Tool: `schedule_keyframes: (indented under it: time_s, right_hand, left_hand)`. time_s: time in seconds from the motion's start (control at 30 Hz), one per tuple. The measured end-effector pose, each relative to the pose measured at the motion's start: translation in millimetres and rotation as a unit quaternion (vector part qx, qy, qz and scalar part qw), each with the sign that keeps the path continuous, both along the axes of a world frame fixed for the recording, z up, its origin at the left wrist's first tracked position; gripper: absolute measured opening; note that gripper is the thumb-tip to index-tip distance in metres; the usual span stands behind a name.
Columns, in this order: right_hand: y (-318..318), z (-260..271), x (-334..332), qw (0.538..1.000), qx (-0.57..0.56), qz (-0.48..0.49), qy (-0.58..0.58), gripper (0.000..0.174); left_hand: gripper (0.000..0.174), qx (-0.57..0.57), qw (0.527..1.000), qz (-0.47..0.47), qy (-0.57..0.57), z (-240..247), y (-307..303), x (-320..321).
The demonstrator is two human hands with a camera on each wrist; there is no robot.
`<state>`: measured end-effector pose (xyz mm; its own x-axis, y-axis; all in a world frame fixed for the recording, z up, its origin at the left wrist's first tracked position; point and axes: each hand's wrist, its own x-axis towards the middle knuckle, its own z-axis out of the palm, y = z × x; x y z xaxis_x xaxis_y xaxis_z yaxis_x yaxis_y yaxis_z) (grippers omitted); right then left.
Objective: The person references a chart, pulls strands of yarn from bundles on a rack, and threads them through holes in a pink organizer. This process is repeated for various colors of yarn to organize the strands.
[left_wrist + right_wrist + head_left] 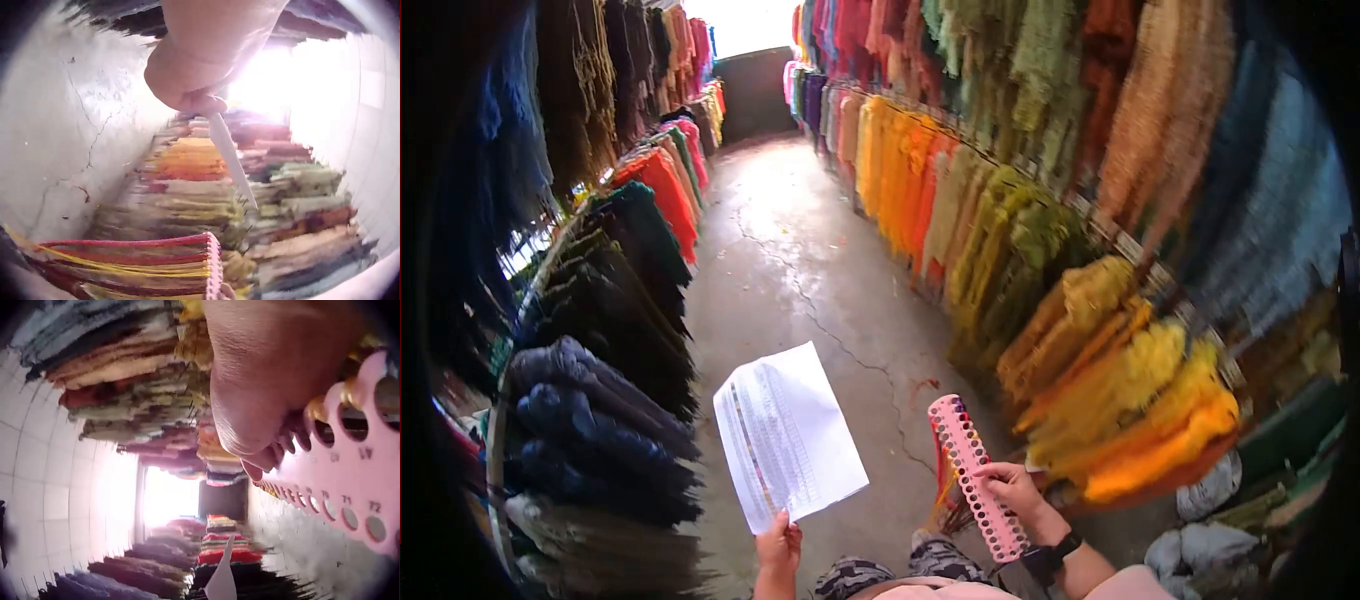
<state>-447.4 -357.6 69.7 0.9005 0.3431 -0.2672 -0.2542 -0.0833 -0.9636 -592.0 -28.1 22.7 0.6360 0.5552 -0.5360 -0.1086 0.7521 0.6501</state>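
Note:
My left hand (779, 545) pinches the lower edge of a white printed sheet (790, 435), which has rows of small print and a coloured strip. In the left wrist view the sheet (232, 159) shows nearly edge-on below the left hand (200, 62). My right hand (1012, 492) grips a long pink card (978, 478) with holes along both edges. Red and yellow threads (137, 262) hang from the card's far side. Up close in the right wrist view, numbers are printed beside the holes of the pink card (337, 469), and the right hand (269, 375) holds its edge.
Yarn skeins hang in two tiers on both sides of a cracked concrete floor (775, 270). Yellow and orange skeins (1140, 400) hang close to the right hand, dark blue ones (590, 430) at the left. A dark wall (755, 95) stands at the far end below a bright opening.

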Motion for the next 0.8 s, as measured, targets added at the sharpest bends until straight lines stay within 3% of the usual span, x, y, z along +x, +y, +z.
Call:
schedule_keyframes:
  time_s: [0.03, 0.07, 0.13, 0.23, 0.37, 0.53, 0.6, 0.67, 0.8]
  right_hand:
    - [13, -3, 41, 0.995, -0.019, 0.052, -0.087, 0.020]
    - [27, 5, 76, 0.989, -0.068, 0.092, -0.096, 0.020]
    - [62, -1, 139, 0.976, -0.055, 0.182, -0.108, 0.020]
    - [125, -16, 227, 0.965, -0.019, 0.228, -0.133, 0.025]
    - [202, -51, 342, 0.961, -0.010, 0.241, -0.133, 0.022]
    - [280, -22, 490, 0.972, -0.024, 0.212, -0.103, 0.022]
    - [307, -4, 541, 0.972, -0.013, 0.196, -0.125, 0.023]
    - [329, 5, 587, 0.979, -0.011, 0.169, -0.110, 0.024]
    - [371, -3, 679, 0.979, 0.006, 0.137, -0.150, 0.021]
  left_hand:
    - [0.028, 0.009, 1.000, 0.017, -0.008, 16, 0, 24]
    - [0.028, 0.015, 0.999, 0.029, -0.002, 13, 8, 43]
    - [0.029, 0.023, 0.998, 0.051, 0.007, 1, 29, 72]
    - [0.027, 0.001, 0.995, 0.099, 0.010, -10, 65, 128]
    - [0.026, 0.036, 0.990, 0.133, 0.021, -25, 132, 234]
    - [0.027, 0.050, 0.995, 0.088, 0.007, -32, 252, 416]
    - [0.028, 0.019, 0.998, 0.047, 0.029, -12, 295, 495]
    - [0.031, 0.069, 0.998, -0.006, -0.010, 18, 319, 573]
    - [0.032, 0.092, 0.992, -0.021, -0.086, 39, 371, 716]
